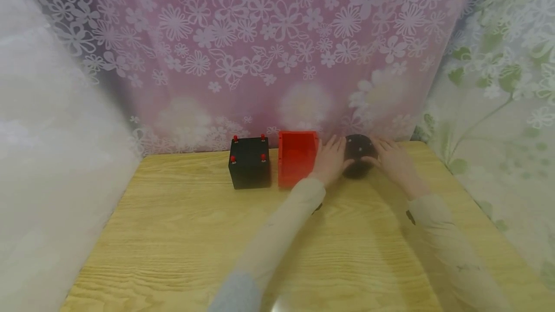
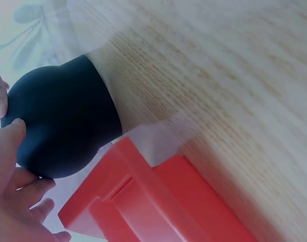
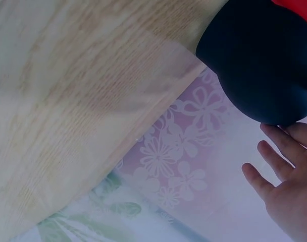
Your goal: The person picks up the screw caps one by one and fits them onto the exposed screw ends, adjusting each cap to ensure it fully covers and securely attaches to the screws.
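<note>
A black rounded container (image 1: 359, 150), with small pale dots across its top, stands at the back right of the table. In the left wrist view this black container (image 2: 67, 113) shows a bulging body and a narrower, flat-ended base near the wood. My left hand (image 1: 328, 160) holds its left side, thumb toward the front and forefinger round the bulge. On the opposite side my right hand (image 1: 395, 162) holds it too. The right wrist view shows the right hand's fingers (image 3: 279, 141) spread, the forefinger touching the curved body. Just left of my left hand is an open red box (image 1: 281, 162).
Left of the red box sits a black box (image 1: 250, 170) with red knobs at its top corners. The wooden table (image 1: 195, 235) ends at a pink floral curtain (image 1: 260, 37) behind. White cloth (image 1: 52, 134) hangs at the left, leaf-patterned cloth (image 1: 503, 110) at the right.
</note>
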`<state>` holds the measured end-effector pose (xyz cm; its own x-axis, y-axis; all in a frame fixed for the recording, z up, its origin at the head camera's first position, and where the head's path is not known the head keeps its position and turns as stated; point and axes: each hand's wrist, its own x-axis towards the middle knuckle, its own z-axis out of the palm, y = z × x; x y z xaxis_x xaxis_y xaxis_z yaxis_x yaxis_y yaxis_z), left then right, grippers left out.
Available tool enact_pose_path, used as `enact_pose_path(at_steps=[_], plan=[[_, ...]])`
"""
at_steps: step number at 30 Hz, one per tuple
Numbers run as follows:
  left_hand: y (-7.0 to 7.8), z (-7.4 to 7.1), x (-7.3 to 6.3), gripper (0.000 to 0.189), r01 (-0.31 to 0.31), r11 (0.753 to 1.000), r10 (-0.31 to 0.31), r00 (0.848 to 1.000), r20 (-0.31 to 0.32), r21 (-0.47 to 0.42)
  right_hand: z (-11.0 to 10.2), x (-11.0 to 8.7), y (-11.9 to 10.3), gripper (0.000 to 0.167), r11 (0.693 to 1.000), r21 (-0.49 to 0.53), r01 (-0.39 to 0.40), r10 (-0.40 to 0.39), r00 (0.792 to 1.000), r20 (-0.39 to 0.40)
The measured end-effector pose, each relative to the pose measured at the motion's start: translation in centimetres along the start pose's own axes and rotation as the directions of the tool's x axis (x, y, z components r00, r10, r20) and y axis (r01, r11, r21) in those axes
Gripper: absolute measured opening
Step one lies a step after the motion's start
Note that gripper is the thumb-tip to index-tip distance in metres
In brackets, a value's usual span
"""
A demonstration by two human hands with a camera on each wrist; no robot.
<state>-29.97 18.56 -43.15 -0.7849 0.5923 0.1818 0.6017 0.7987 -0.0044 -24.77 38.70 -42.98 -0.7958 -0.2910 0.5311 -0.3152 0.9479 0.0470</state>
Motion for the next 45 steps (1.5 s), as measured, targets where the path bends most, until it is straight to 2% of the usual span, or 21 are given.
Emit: enact_pose_path(at_steps=[6,10,14,20,28,35,38,45], plan=[[-0.1,0.2,-0.6,0.074,0.001,1.0,-0.001,1.0,-0.007,-0.008,0.7,-0.4,-0.2,0.096,0.998,-0.022,0.06,-0.061,0.993,-0.097],[-0.1,0.4,-1.0,0.075,-0.011,1.0,0.011,1.0,-0.023,0.002,0.7,-0.7,-0.6,0.095,0.996,-0.048,0.07,-0.075,0.989,-0.123],[-0.1,0.5,-1.5,0.074,-0.016,0.999,0.017,0.999,-0.046,0.036,0.4,-1.0,-1.0,0.088,0.996,-0.045,0.077,-0.082,0.991,-0.106],[-0.1,0.6,-2.5,0.074,-0.018,0.999,0.021,0.998,-0.056,0.051,0.0,-1.6,-1.9,0.079,0.999,-0.007,0.051,-0.051,0.998,-0.049],[-0.1,0.2,-3.8,0.074,-0.022,0.997,0.027,0.998,-0.065,0.067,-0.1,-2.3,-2.9,0.084,0.999,0.01,0.051,-0.05,0.996,-0.074],[-0.2,-0.2,-4.9,0.073,-0.028,1.0,0.028,0.997,-0.066,0.001,0.1,-2.7,-3.6,0.092,0.997,0.001,0.071,-0.071,0.989,-0.127],[-0.3,-0.2,-5.3,0.073,-0.027,0.999,0.025,0.998,-0.057,-0.031,0.0,-3.0,-3.9,0.088,0.997,0.014,0.074,-0.071,0.987,-0.145],[-0.3,-0.5,-6.0,0.073,-0.024,0.998,0.021,0.999,-0.041,-0.06,-0.7,-3.4,-4.8,0.084,0.997,0.051,0.056,-0.05,0.991,-0.122]])
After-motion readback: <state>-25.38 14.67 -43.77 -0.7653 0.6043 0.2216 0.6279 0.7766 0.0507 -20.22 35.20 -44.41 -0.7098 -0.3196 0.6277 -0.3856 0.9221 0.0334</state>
